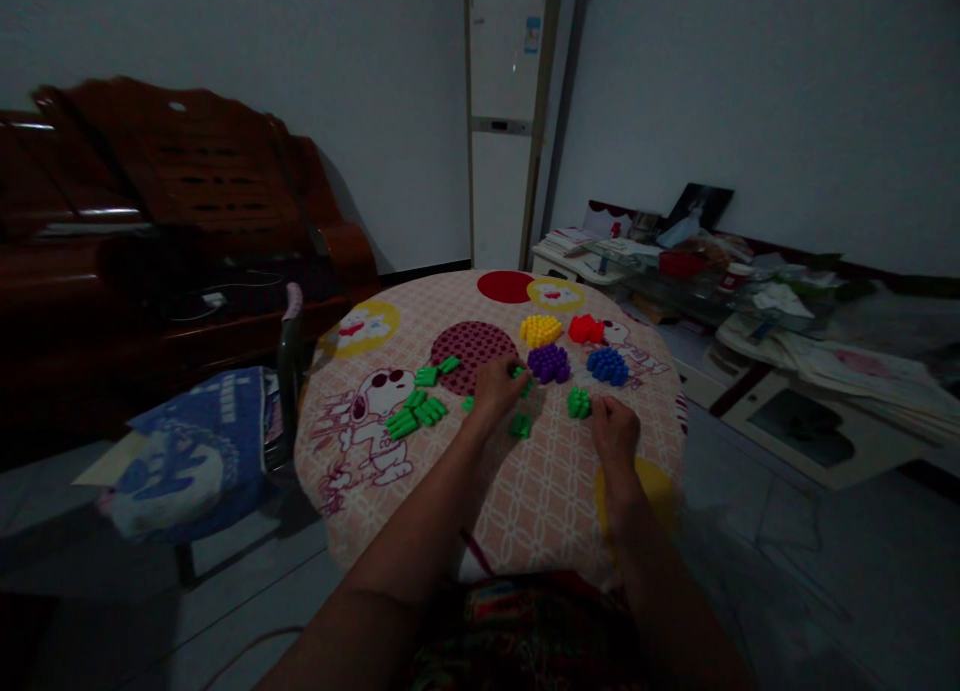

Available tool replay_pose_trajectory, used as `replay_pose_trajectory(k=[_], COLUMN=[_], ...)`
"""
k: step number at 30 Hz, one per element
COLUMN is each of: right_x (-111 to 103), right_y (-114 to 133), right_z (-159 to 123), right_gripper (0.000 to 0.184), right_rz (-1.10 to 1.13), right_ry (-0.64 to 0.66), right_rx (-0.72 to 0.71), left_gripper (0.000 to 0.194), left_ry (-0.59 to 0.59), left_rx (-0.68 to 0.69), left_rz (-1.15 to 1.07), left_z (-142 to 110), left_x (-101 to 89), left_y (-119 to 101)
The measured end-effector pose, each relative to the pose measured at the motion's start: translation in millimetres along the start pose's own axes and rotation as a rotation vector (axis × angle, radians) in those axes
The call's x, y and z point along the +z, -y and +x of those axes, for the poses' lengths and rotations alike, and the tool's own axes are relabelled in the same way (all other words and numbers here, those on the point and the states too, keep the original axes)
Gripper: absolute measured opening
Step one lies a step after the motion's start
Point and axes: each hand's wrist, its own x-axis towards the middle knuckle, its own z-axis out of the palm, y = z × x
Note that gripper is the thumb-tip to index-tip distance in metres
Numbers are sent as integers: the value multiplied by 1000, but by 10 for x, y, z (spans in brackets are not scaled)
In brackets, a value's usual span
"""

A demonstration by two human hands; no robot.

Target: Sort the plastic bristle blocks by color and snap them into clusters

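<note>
My left hand is over the middle of the round table, its fingers closed at small green plastic pieces. To the right, my right hand is curled with fingertips together beside a standing cluster of green pieces; whether it holds anything is hidden. A flat green piece lies between the hands. Several more green pieces lie loose to the left. Beyond the hands stand clusters of pieces sorted by colour: yellow, red, purple and blue.
A patterned tablecloth covers the table. At the left stand a chair with a blue cloth and a wooden bench. A cluttered low cabinet runs along the right wall. A tall white unit stands behind.
</note>
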Motion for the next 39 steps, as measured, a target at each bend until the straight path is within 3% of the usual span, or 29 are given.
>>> replay_pose_trajectory(k=[4, 7, 12, 17, 19, 25, 30, 35, 39], right_x=[-9, -7, 4, -5, -12, -30, -32, -30, -38], right_y=[-6, -9, -26, -20, -9, 28, 40, 21, 20], right_z=[0, 2, 5, 3, 1, -2, 0, -1, -2], right_gripper=[43, 41, 38, 37, 38, 39, 40, 39, 39], right_rz=[-27, -22, -21, -12, 2, 44, 55, 66, 110], right_ry=[7, 8, 12, 10, 14, 41, 52, 71, 48], right_rx=[-4, -14, -18, -10, -9, -41, -53, -30, -17], left_gripper=[14, 19, 28, 67, 68, 39, 47, 63, 63], left_ry=[45, 60, 203, 336, 302, 233, 287, 258, 177], left_rx=[142, 165, 61, 71, 101, 145, 108, 132, 126], left_rz=[-7, 9, -172, -198, -164, -87, -116, -167, -192], left_z=[-61, -101, -126, -166, -201, -197, -127, -168, -78], left_x=[454, 611, 563, 566, 618, 673, 667, 695, 510], left_y=[-225, -255, -231, -198, -191, -200, -209, -220, -128])
